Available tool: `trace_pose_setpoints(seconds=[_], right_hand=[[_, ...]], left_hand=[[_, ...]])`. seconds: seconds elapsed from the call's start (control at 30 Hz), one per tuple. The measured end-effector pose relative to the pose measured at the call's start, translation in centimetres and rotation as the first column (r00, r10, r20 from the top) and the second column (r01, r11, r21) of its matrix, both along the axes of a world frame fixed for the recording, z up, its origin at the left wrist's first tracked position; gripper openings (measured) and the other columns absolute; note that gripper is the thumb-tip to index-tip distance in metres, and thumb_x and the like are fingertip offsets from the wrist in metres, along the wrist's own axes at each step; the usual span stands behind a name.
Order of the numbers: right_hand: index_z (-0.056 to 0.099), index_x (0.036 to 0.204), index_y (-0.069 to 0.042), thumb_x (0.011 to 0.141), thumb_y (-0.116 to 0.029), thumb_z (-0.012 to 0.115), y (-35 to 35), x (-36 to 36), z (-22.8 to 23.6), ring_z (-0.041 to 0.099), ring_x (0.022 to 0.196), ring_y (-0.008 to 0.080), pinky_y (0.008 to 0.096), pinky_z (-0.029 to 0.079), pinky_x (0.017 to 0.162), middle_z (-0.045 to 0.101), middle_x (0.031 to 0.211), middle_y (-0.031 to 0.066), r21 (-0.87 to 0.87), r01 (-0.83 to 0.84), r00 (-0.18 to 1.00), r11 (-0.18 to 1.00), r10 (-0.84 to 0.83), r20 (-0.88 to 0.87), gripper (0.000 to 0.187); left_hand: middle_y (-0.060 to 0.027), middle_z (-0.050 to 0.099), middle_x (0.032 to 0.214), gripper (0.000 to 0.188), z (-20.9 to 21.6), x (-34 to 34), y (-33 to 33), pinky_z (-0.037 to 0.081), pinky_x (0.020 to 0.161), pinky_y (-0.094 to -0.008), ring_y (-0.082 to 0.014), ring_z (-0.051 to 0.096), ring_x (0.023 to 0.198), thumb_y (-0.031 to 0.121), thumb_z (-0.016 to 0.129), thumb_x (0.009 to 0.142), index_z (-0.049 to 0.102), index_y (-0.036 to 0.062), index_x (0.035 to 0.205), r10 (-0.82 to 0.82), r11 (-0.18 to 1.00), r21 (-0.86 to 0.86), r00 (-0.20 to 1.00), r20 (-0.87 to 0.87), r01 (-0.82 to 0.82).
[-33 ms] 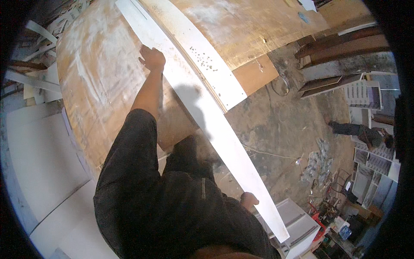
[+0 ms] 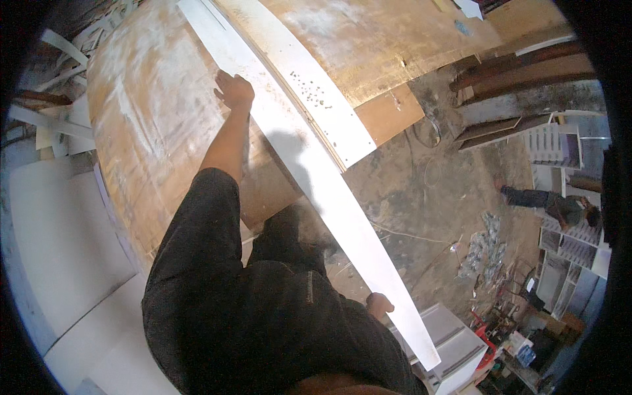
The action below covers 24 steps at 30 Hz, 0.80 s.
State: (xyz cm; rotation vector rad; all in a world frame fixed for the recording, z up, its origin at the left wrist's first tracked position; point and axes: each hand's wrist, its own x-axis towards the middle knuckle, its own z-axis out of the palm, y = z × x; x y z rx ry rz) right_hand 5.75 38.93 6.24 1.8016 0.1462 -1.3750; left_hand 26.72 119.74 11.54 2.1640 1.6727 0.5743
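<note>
A long white board (image 2: 355,230) runs slantwise from the top of the worktable down past my right side, its near end jutting beyond the table. My left hand (image 2: 235,91) is against the board's left edge, over the brown tabletop, with its fingers partly spread. Near the board's lower end my right hand (image 2: 380,305) grips its left edge; the thumb shows and the other fingers are hidden beneath. A narrow wooden strip (image 2: 309,125) lies along the board's right side, beside a second white panel (image 2: 329,112) scattered with small dark bits.
The large brown worktable (image 2: 145,131) has white smears. White sheets (image 2: 72,230) stand at left. On the floor at right are a cable (image 2: 415,234), crumpled plastic (image 2: 484,247) and a white cabinet (image 2: 447,342). Another person (image 2: 559,205) bends beside white slatted furniture at far right.
</note>
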Motion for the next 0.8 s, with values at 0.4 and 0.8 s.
trace_pose_setpoints(seconds=[0.4,0.8], right_hand=[[0.06,0.128,-0.009,0.081,-0.055,0.049,-2.7,-1.6,-1.0,0.051,0.125,0.0169,0.0323,0.04,0.099,0.053,0.14,0.0128,0.061,0.312,0.95,0.948,-0.311,-0.029,0.067],[0.059,0.13,-0.011,0.084,-0.052,0.05,2.6,2.3,1.1,0.052,0.124,0.0176,0.0346,0.04,0.099,0.055,0.138,0.0106,0.085,0.302,0.95,0.949,-0.308,0.059,0.063]], left_hand=[[-0.0176,0.025,0.157,0.06,-0.8,-1.4,-4.1,0.013,0.119,-0.0513,-0.0289,0.018,0.148,0.025,0.034,0.099,0.022,-0.0072,0.149,0.013,1.0,0.022,0.997,-0.07,-0.012],[-0.018,0.025,0.157,0.062,-1.9,-1.1,-4.9,0.012,0.12,-0.0501,-0.0294,0.018,0.148,0.025,0.038,0.099,0.02,-0.0071,0.149,0.03,0.999,0.014,0.999,0.038,-0.031]])
